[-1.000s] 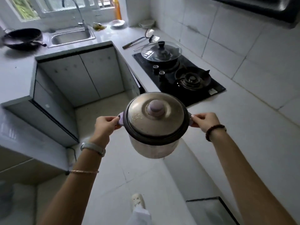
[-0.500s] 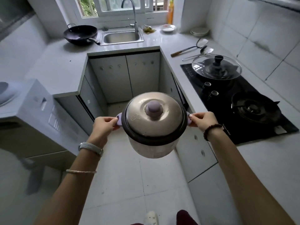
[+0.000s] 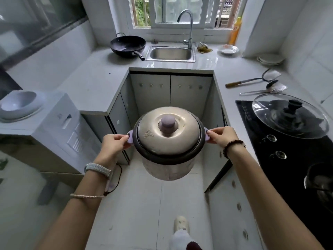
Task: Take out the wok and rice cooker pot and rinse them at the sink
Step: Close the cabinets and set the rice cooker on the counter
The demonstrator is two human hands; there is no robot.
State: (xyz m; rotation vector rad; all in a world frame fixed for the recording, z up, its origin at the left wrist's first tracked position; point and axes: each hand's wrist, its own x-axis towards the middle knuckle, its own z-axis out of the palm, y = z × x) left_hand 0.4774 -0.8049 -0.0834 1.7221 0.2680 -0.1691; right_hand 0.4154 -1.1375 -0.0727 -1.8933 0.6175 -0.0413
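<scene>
The view has swung round in the last second: the sink [image 3: 170, 54], earlier off to the left, now lies straight ahead, well beyond the fingers. By my judgement the carry is now lined up on the basin, with the walk still to make. The wok [image 3: 128, 46] already sits on the counter [image 3: 93, 83] just left of the sink. The rice cooker pot [image 3: 168, 139], lid [image 3: 180, 134] on, hangs between the two sets of fingers. The left hand [image 3: 112, 144] and right hand [image 3: 221, 137] reach forward on nearly straight arms, each with fingers curled round a lilac side handle [image 3: 130, 137].
</scene>
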